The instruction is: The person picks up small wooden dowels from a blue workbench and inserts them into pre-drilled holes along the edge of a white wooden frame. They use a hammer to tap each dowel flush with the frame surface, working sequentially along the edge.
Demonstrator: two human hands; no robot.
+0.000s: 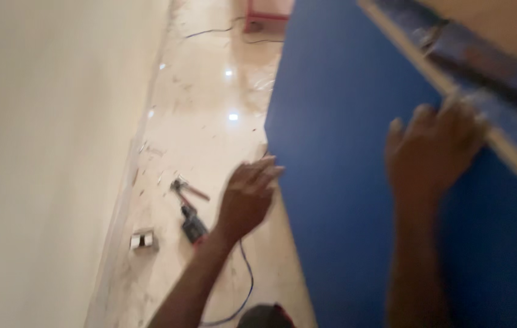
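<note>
Right hand (434,146) grips the tall blue flat panel (343,182); left hand (247,197) spreads open beside its edge, above a corded power drill (194,226) on the glossy tiled floor (210,133).

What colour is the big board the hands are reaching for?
The big board is plain blue with a pale edge, seen in the head view.

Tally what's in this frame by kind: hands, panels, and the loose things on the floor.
Hands: 2, left hand and right hand
Blue panel: 1
Power drill with blue cord: 1
Hand tool, too blurred to name: 1
Small box: 1
Total: 6
</note>
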